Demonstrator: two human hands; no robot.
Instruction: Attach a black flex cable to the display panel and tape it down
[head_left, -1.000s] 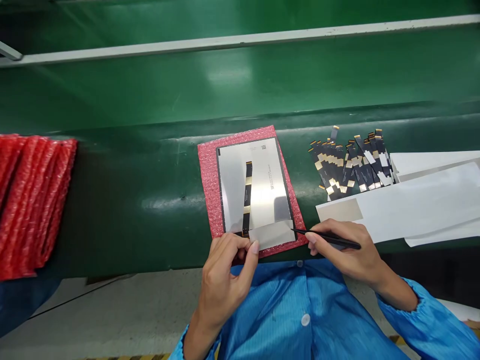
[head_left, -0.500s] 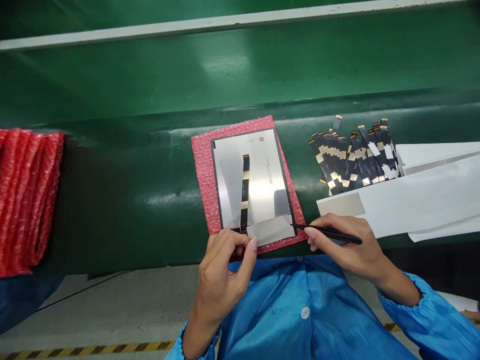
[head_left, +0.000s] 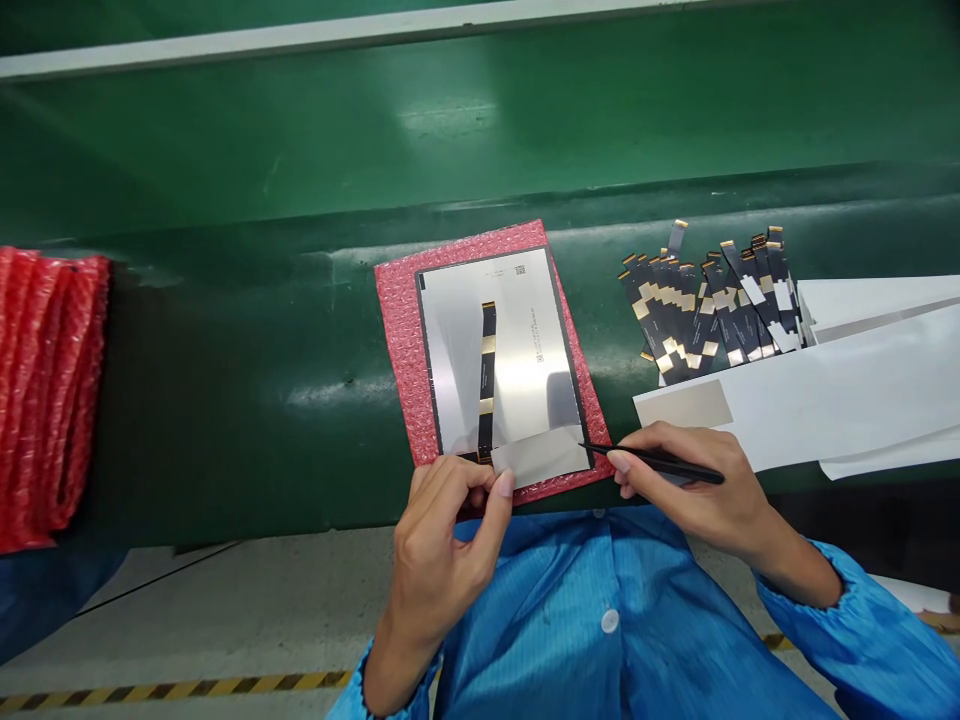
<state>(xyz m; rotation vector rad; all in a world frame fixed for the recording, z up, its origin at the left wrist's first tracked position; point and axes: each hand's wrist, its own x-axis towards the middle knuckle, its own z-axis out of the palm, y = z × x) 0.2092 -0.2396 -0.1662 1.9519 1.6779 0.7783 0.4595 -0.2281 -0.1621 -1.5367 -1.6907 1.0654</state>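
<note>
A silvery display panel (head_left: pixel 517 380) with a dark border lies on a pink bubble-wrap bag (head_left: pixel 401 350). Lengthwise on the panel rests a black flex cable (head_left: pixel 487 375) with gold patches. Across the panel's near edge lies a pale grey adhesive strip (head_left: pixel 540 455). My left hand (head_left: pixel 454 540) pinches the strip's left end between thumb and fingers. Black tweezers (head_left: pixel 675 465) are gripped in my right hand (head_left: pixel 694 490), their tips at the strip's right end. Whether the tips clasp the strip is too small to tell.
Several black flex cables (head_left: pixel 705 310) lie piled on the right. Beside them are white backing sheets (head_left: pixel 840 390), one bearing a grey strip (head_left: pixel 686 403). A stack of red bubble-wrap bags (head_left: pixel 52 400) stands at the left of the green bench (head_left: pixel 225 400). A pale rail (head_left: pixel 300 38) runs behind.
The view has shifted slightly. Both hands, the strip and the tweezers keep nearly the same positions on the panel.
</note>
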